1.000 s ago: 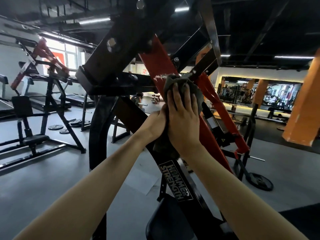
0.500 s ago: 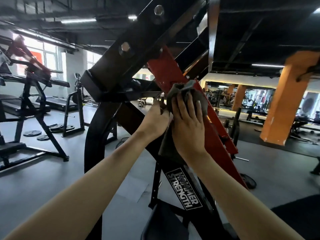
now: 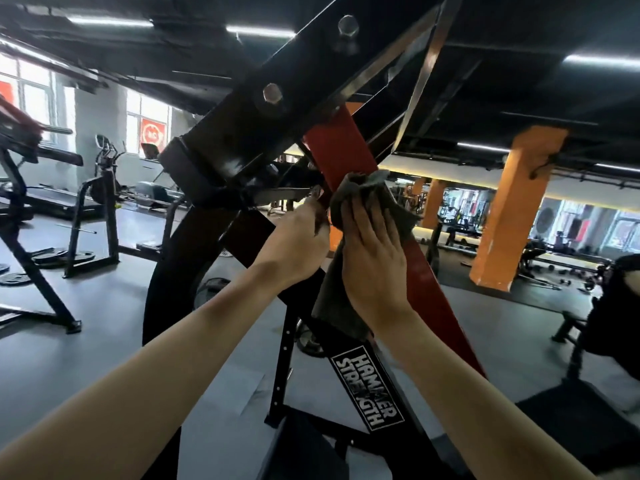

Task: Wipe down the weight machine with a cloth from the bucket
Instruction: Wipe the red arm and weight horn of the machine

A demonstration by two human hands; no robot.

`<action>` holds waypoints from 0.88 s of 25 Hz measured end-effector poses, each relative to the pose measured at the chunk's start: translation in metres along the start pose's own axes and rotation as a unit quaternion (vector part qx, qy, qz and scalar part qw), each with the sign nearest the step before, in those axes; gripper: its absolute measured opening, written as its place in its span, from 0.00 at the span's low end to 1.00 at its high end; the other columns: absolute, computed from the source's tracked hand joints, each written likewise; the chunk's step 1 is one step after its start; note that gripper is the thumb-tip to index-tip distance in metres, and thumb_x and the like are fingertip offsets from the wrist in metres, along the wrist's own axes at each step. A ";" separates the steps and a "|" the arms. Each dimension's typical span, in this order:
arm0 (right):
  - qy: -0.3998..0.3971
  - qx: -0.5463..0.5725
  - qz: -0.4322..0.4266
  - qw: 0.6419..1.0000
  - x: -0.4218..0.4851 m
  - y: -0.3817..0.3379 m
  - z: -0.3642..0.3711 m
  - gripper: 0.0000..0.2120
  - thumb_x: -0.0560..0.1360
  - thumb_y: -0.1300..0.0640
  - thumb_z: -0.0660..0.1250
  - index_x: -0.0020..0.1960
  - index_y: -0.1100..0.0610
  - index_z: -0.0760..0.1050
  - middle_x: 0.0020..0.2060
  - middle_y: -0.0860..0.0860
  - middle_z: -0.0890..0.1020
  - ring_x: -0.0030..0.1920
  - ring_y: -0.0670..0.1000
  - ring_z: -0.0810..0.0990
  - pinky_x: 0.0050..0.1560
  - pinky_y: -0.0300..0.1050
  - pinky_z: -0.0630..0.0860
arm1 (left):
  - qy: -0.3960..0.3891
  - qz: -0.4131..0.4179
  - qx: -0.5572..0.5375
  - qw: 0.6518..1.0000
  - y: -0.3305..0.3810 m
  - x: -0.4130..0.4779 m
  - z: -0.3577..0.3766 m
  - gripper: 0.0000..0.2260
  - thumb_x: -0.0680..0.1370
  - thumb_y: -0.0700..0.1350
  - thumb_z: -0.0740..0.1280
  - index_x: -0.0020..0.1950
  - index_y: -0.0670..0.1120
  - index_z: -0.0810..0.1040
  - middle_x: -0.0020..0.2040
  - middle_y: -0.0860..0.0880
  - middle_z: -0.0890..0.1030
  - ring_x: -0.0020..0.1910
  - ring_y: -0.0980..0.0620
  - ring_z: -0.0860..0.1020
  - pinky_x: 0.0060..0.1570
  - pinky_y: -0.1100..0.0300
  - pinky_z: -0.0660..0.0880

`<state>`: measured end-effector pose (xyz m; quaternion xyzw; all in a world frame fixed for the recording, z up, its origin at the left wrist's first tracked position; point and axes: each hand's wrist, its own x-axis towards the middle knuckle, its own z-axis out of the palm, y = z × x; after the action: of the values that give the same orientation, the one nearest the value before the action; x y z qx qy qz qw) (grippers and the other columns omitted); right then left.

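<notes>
Our right hand (image 3: 374, 261) stays flat, fingers straight, pressing cloth (image 3: 336, 296) on red beam (image 3: 341, 150), frame centre; same stretch as one second ago. Left hand (image 3: 294, 247) curled at beam edge, we cannot tell on what. We judge weight machine (image 3: 242, 133) black frame above not yet wiped.

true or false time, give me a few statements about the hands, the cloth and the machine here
1. The right hand lies flat on the cloth, pressing it to the red beam. True.
2. The cloth is white. False: it is dark grey.
3. The left hand hangs at the person's side. False: it is raised at the beam, left of the cloth.
4. A Hammer Strength label sits below the hands. True.
</notes>
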<state>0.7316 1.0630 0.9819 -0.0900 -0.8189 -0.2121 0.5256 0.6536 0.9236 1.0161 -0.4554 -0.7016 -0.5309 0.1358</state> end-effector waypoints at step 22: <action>-0.073 -0.123 -0.167 0.976 0.006 0.019 -0.007 0.32 0.82 0.61 0.61 0.83 0.60 0.54 0.83 0.55 0.54 0.83 0.56 0.44 0.81 0.57 0.54 | 0.002 0.059 0.102 0.993 -0.014 0.004 -0.015 0.05 0.80 0.46 0.64 0.56 0.51 0.72 0.54 0.53 0.76 0.56 0.50 0.74 0.54 0.51 0.76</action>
<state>0.7415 1.0761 0.9944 -0.0309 -0.8261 -0.3888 0.4068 0.6356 0.9127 1.0161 -0.4788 -0.7237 -0.4484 0.2144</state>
